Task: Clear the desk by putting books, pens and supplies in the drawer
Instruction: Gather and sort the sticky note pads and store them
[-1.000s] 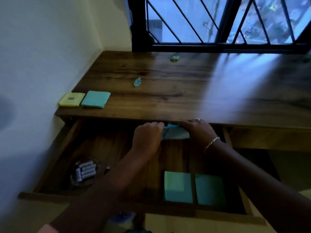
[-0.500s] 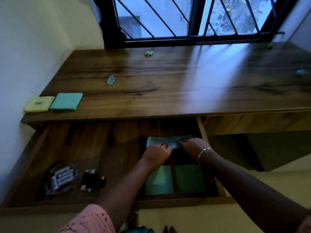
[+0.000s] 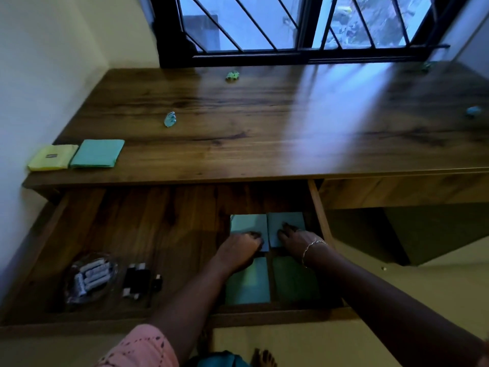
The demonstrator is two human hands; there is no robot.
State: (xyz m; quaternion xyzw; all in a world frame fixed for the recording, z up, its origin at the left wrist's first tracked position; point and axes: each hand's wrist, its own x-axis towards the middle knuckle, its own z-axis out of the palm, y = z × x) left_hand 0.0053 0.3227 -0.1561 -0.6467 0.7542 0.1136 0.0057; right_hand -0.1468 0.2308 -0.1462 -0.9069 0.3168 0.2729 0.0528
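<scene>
Drawer [image 3: 264, 317] stands open under the table's near edge, left half. Pink sleeve [image 3: 137, 348] on the left forearm, bottom of frame.

Drawer, front-left corner: clear dish [image 3: 90, 280] of white cylinders. Print on them is too blurred to read. Just right of it are black blocks [image 3: 136, 283] with pale ends, and a small black piece [image 3: 156, 283] beside them.

Drawer, front-right corner: light green pad [image 3: 248, 286] and dark green pad [image 3: 293, 282], flat, side by side with a narrow gap.

Directly behind those, a second pair along the drawer's right wall: teal pad [image 3: 248, 223] and blue pad [image 3: 287, 222], both flat on the drawer floor, edges nearly touching.

Left hand [image 3: 242, 250] sits on the teal pad's near edge, fingers curled, tips on top. Can't tell whether it pinches or only presses. Right hand [image 3: 296, 239], bracelet [image 3: 313, 246] at the wrist, has its fingers bent and spread. The tips press the blue pad's top, not wrapped round it.

Table [image 3: 264, 144], near-left corner: yellow pad [image 3: 53, 157] with a small dark label, unreadable. Sea-green pad [image 3: 98, 153] lies just beside it on the right.

Further in, left of centre: crumpled blue scrap [image 3: 170, 119]. Near the far edge: green scrap [image 3: 232, 75]. At the right edge: second blue scrap [image 3: 473, 112]. Far-right corner: second green scrap [image 3: 424, 67], blurred.

Barred window [image 3: 291, 27] behind the far edge.
</scene>
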